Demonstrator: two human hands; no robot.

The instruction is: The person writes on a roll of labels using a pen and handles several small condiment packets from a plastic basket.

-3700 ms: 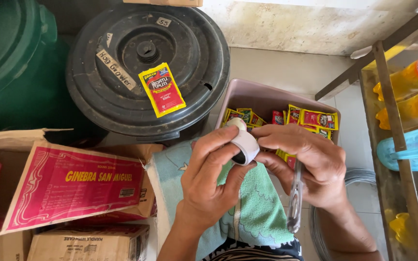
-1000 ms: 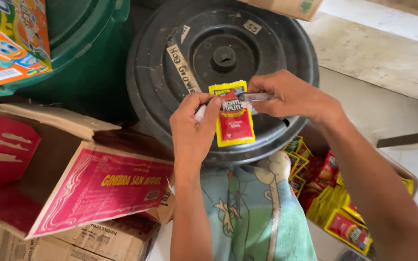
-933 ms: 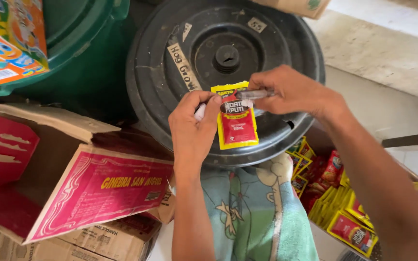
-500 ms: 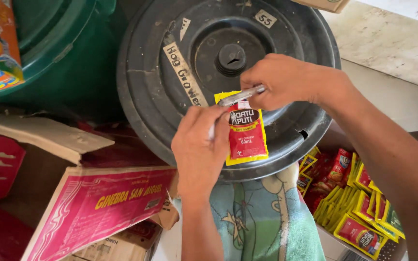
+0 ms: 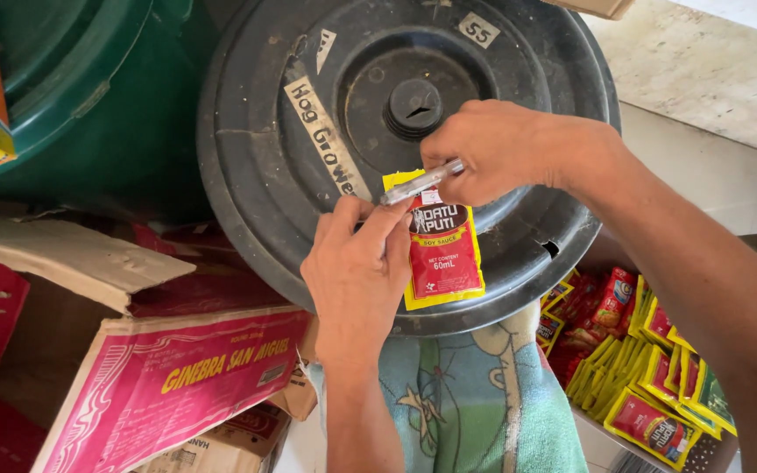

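Along the left edge sits a green plastic drum [image 5: 72,96], with an open pink-and-red cardboard box [image 5: 159,385] below it. Beside them, a round black plastic bin lid [image 5: 308,236] carries white paper labels. On its near rim lies a yellow-and-red sauce sachet [image 5: 444,258]; the left hand [image 5: 361,271] pins its left edge, fingers flat. The right hand [image 5: 497,149] holds a slim silver tool [image 5: 418,184] at the sachet's top. Lower right, a pink tub [image 5: 597,438] holds matching sachets [image 5: 659,377].
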